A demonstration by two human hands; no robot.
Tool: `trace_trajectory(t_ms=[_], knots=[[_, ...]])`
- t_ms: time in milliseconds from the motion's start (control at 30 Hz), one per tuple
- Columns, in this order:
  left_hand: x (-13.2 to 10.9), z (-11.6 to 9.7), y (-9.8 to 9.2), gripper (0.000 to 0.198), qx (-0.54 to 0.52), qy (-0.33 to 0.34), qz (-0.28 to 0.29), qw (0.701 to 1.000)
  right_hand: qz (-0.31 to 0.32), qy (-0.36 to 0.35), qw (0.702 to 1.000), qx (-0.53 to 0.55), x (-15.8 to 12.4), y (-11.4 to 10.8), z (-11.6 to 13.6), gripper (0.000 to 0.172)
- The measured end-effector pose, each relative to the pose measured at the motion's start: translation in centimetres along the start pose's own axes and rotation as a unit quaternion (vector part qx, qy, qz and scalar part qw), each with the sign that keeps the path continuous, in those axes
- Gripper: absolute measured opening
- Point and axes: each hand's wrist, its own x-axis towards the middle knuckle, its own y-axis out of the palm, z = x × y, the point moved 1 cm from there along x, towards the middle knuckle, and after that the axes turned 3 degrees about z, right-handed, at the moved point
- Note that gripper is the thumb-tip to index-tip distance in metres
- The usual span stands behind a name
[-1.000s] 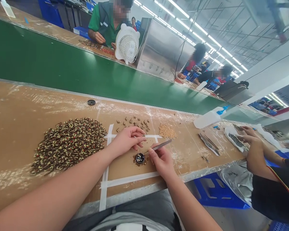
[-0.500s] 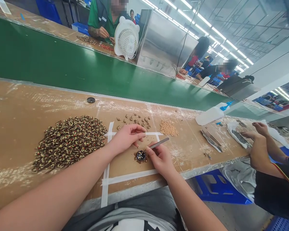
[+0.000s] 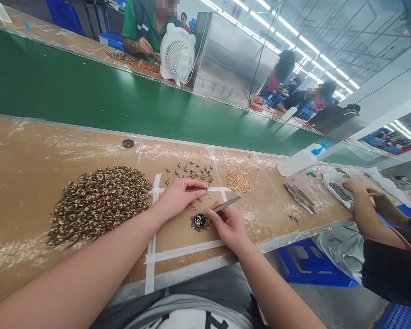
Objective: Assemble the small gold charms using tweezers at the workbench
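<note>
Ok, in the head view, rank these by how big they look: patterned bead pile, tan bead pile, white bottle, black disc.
1. Patterned bead pile, clearly largest.
2. White bottle and tan bead pile: too close to rank, and they lie at different distances from the camera.
3. Black disc, smallest.

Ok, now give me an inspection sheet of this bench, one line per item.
Surface: brown work bench, white tape strips, pale residue.
Job's things: round dark piece between the hands; mound of brown, cream and red pieces; small gold pieces; tan beads.
Clutter: white squeeze bottle, foil packet, black disc.
Grippers: right hand holds steel tweezers; left hand has its fingers pinched, any held item too small to tell.
Cables: black cable hanging beyond the green belt.
Surroundings: white fan, blue crate, co-worker's hand.
</note>
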Motion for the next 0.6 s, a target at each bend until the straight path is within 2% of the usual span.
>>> trace_trajectory(t_ms=[67, 200, 400, 600], knots=[[0.1, 0.1, 0.1, 0.018, 0.001, -0.003, 0.003, 1.0, -0.019, 0.026, 0.997, 0.072, 0.3, -0.2, -0.1, 0.038], [0.0, 0.5, 0.3, 0.021, 0.012, -0.003, 0.02, 1.0, -0.065, 0.067, 0.972, 0.214, 2.0, -0.6, -0.6, 0.044], [0.0, 0.9, 0.4, 0.027, 0.0, -0.013, 0.029, 0.999, -0.087, 0.043, 0.951, 0.295, 4.9, -0.3, -1.6, 0.043], [0.2, 1.0, 0.5, 0.022, 0.021, -0.016, 0.028, 0.999, -0.118, 0.058, 0.923, 0.36, 5.1, -0.2, -1.5, 0.046]])
